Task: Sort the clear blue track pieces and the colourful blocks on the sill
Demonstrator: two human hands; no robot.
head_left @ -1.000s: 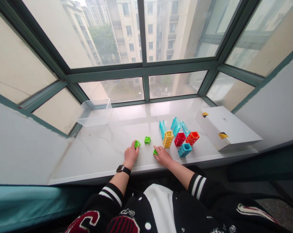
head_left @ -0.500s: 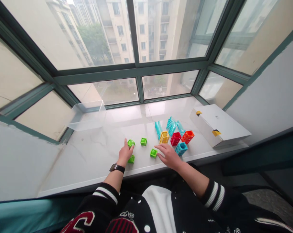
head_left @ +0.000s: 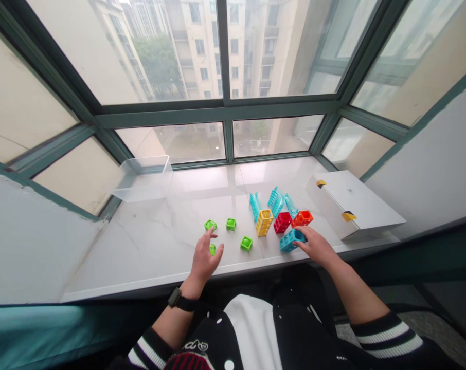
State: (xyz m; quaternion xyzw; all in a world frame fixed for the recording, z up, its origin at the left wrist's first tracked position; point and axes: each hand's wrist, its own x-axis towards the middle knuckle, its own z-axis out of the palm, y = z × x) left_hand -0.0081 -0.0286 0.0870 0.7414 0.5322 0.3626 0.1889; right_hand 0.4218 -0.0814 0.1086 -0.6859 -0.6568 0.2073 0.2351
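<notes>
My right hand (head_left: 314, 244) grips the top end of a blue hollow block tower (head_left: 289, 241), which tilts over at the sill's front edge. Fingers apart, my left hand (head_left: 207, 257) hovers by the small green cube blocks and holds nothing. One green cube (head_left: 210, 225) lies just beyond its fingertips; another green cube (head_left: 212, 249) is partly hidden behind the hand. Two more stand to the right, a farther green cube (head_left: 231, 223) and a nearer green cube (head_left: 246, 243). Near my right hand are a yellow tower (head_left: 264, 223), a red tower (head_left: 282, 222) and an orange tower (head_left: 302, 218).
Clear turquoise curved track pieces (head_left: 276, 201) lie behind the towers. A transparent plastic bin (head_left: 144, 180) stands at the back left of the white sill (head_left: 140, 246). At right is a white box (head_left: 356, 203) with yellow-black tabs. Windows (head_left: 271, 136) bound the back.
My right hand has moved right from beside a green cube to the blue tower, which has tipped from upright. My left hand has drawn back slightly from the far-left green cube.
</notes>
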